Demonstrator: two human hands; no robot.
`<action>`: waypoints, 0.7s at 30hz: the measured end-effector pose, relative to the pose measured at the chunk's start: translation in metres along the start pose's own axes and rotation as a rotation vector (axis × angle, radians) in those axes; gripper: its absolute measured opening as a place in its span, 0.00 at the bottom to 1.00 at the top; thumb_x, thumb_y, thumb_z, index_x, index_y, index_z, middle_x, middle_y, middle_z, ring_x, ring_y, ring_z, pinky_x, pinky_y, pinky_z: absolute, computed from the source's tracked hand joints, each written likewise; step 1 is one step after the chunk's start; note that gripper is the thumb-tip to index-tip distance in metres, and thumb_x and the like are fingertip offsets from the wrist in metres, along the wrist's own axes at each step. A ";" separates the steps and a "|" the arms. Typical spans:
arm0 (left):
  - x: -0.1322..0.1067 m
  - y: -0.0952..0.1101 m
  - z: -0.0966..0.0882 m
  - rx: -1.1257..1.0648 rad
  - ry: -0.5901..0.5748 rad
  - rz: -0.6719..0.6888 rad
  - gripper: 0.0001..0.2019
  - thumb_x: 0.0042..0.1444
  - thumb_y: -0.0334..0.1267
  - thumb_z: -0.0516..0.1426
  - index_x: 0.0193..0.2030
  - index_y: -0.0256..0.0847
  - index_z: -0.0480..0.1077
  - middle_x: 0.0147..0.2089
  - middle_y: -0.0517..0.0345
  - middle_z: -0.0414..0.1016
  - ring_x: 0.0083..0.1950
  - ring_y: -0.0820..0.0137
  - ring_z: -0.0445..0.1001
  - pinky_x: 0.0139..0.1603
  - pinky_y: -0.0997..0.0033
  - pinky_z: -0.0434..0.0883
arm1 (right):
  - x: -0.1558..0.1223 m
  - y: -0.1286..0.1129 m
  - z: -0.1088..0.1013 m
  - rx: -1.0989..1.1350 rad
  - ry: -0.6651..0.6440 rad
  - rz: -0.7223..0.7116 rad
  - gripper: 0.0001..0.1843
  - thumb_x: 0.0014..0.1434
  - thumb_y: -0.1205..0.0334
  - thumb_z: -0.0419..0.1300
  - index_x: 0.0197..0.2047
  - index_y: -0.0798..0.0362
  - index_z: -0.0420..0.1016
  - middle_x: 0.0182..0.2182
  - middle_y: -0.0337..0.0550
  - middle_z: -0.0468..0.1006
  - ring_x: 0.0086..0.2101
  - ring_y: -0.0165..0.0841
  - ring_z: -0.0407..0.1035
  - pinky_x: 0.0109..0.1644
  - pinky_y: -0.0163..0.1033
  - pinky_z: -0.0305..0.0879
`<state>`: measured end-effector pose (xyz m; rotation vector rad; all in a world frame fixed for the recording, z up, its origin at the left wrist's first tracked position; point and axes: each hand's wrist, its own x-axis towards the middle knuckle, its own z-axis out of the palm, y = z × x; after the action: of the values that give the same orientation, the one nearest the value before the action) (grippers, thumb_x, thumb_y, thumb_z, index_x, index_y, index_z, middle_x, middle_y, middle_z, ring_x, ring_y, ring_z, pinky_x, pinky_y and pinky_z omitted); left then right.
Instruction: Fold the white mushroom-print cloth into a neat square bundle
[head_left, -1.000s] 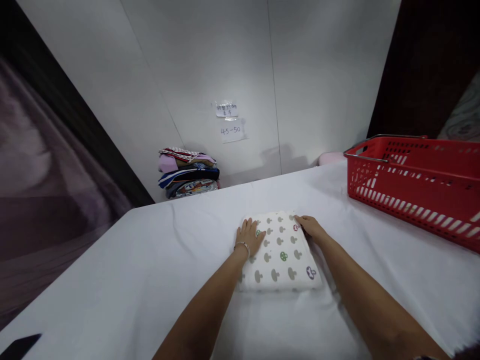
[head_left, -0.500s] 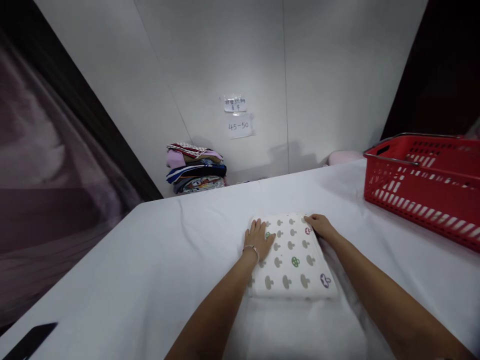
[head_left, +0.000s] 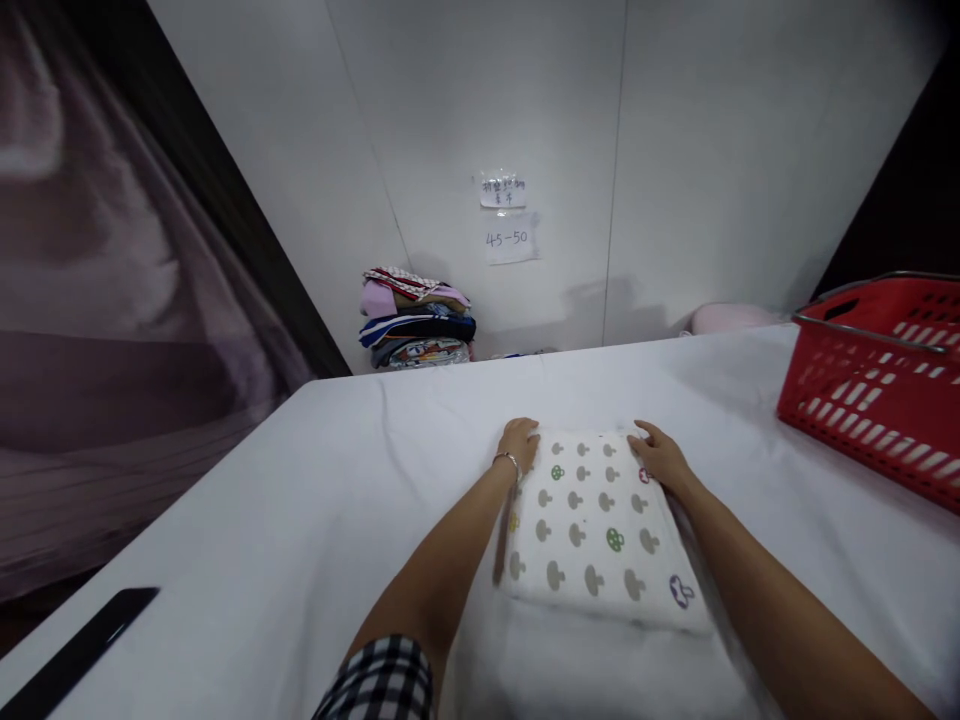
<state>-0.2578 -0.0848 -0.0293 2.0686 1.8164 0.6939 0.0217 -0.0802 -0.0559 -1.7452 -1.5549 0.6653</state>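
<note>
A folded white cloth with a mushroom print [head_left: 596,530] lies flat on the white table [head_left: 300,520]. My left hand [head_left: 519,443], with a thin bracelet at the wrist, rests at the cloth's far left corner, fingers curled over the edge. At the far right corner sits my right hand [head_left: 658,459], fingers bent and touching the cloth. Both forearms reach in from the bottom of the view.
A red plastic basket [head_left: 877,385] with a metal handle stands on the table at the right. A stack of folded clothes [head_left: 416,330] sits by the white wall behind the table. Two paper notes [head_left: 508,215] hang on the wall. A dark flat object [head_left: 79,650] lies at the lower left.
Both hands have slid from the cloth's top surface to its far corners. The camera has turned left, so the basket sits further right in view.
</note>
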 end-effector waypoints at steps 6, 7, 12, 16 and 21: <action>0.008 -0.006 -0.006 -0.042 -0.043 0.072 0.09 0.52 0.33 0.54 0.40 0.40 0.70 0.47 0.55 0.70 0.52 0.67 0.65 0.56 0.66 0.61 | 0.003 0.006 0.001 0.039 -0.028 -0.050 0.18 0.49 0.50 0.52 0.37 0.53 0.72 0.25 0.40 0.73 0.27 0.33 0.66 0.31 0.36 0.59; 0.010 -0.007 -0.008 -0.054 -0.051 0.082 0.08 0.51 0.32 0.55 0.39 0.40 0.70 0.46 0.55 0.70 0.51 0.67 0.65 0.55 0.66 0.62 | 0.003 0.006 0.002 0.038 -0.016 -0.057 0.17 0.49 0.50 0.52 0.35 0.52 0.72 0.26 0.40 0.73 0.27 0.33 0.66 0.31 0.36 0.60; 0.020 -0.006 -0.008 -0.209 -0.058 -0.053 0.03 0.49 0.34 0.56 0.32 0.40 0.69 0.36 0.60 0.72 0.39 0.71 0.69 0.43 0.72 0.67 | 0.001 0.004 0.003 0.034 0.022 -0.114 0.14 0.51 0.50 0.49 0.31 0.51 0.68 0.27 0.39 0.73 0.28 0.32 0.66 0.33 0.36 0.59; 0.024 -0.005 -0.002 -0.236 -0.048 -0.163 0.04 0.50 0.35 0.54 0.28 0.38 0.68 0.27 0.62 0.69 0.31 0.73 0.67 0.35 0.73 0.66 | -0.001 0.000 0.003 -0.007 0.062 -0.115 0.13 0.52 0.51 0.48 0.29 0.50 0.66 0.27 0.40 0.73 0.28 0.32 0.65 0.33 0.36 0.59; 0.020 -0.009 -0.003 -0.286 -0.099 -0.140 0.08 0.49 0.42 0.55 0.30 0.39 0.68 0.28 0.63 0.70 0.30 0.74 0.67 0.33 0.75 0.65 | 0.000 -0.001 0.001 0.021 0.012 -0.051 0.13 0.52 0.51 0.48 0.29 0.50 0.66 0.25 0.39 0.73 0.28 0.33 0.66 0.32 0.37 0.59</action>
<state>-0.2654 -0.0641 -0.0287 1.7445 1.6780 0.7493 0.0204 -0.0801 -0.0562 -1.6854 -1.5738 0.6425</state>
